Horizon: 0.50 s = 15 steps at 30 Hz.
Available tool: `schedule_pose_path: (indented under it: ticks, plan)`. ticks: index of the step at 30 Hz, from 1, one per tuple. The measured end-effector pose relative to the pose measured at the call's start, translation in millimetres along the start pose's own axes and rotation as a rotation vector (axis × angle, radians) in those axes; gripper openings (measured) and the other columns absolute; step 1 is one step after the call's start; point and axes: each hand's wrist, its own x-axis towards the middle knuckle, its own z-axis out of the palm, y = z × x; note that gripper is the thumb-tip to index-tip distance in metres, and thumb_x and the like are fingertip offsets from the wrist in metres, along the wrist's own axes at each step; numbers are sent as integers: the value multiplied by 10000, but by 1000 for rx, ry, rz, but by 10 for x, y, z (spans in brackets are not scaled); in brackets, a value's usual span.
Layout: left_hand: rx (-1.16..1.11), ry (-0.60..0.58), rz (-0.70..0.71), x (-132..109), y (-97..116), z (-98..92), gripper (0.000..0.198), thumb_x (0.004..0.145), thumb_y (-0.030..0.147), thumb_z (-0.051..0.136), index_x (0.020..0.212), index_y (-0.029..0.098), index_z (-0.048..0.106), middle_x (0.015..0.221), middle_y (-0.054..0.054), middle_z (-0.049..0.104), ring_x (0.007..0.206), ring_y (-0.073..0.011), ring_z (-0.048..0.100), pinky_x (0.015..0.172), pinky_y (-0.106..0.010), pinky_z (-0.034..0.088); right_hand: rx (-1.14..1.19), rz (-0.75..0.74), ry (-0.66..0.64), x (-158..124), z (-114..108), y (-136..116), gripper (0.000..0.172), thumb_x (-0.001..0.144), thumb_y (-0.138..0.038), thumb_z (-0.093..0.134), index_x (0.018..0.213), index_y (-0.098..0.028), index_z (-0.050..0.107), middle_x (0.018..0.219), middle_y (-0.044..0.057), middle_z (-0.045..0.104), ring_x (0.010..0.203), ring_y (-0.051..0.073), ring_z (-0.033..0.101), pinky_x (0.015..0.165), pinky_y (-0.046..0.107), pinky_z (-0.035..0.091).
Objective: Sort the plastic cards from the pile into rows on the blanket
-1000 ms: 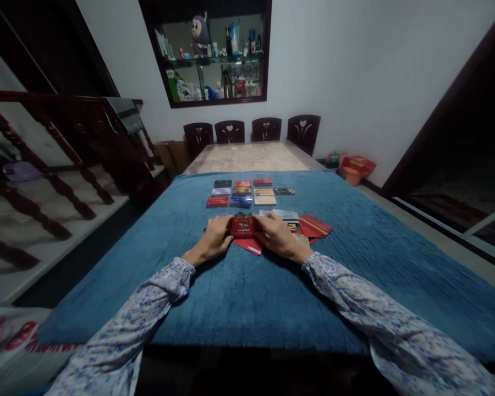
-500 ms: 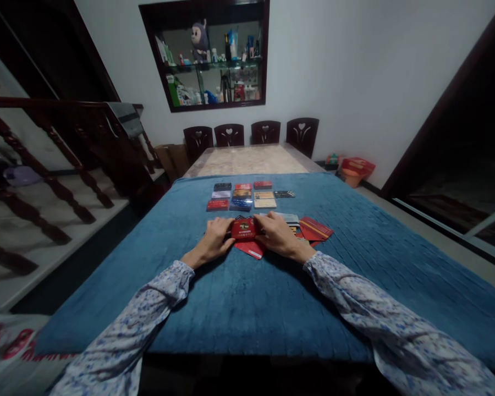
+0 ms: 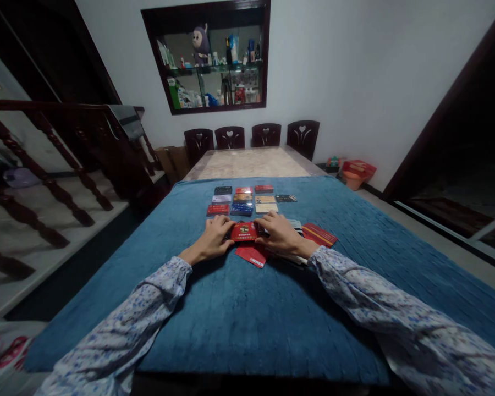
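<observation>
Between my two hands is a red card (image 3: 245, 231), which looks like the top of a small stack. My left hand (image 3: 214, 235) pinches its left end, and my right hand (image 3: 279, 234) grips the right end. Just below it a red card with a white strip (image 3: 253, 255) lies on the blue cloth (image 3: 231, 313). Partly under my right hand and wrist is a loose pile of cards, with red striped cards (image 3: 319, 234) sticking out on the right. Beyond my hands, small card stacks sit in rows, among them a red stack (image 3: 218, 209) and a blue stack (image 3: 242, 209).
A dark card (image 3: 286, 198) lies right of the rows. Behind the cloth stretches a marble-patterned tabletop (image 3: 251, 161) with several dark chairs (image 3: 266, 135) at its far end. A wooden railing (image 3: 45, 104) stands left, and a plastic bag (image 3: 8, 349) is at the lower left.
The red card in my hands has tipped so its face shows brighter and flatter. My hands keep their hold on both ends. The view has shifted slightly.
</observation>
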Motion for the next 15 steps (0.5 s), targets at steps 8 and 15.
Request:
schedule_pose_path:
  ticks: [8,15]
  plan:
    - [4,-12,27,111,-85,-57,496,797,227,682,1286,191,603,1277,-152,563,1184,-337,503,1005,-535,380,11,-23,-18,142,-33,97,453,809,-429,819,1179,-202,689,1017,117,690,1000,277,528,762,357,433]
    - [40,-10,18,232,-175,-58,509,772,205,689,1274,187,606,1251,-143,573,1180,-337,518,1018,-542,379,28,-40,-44,267,-66,187,403,816,-438,812,1129,-207,709,1022,107,703,988,267,546,766,352,437]
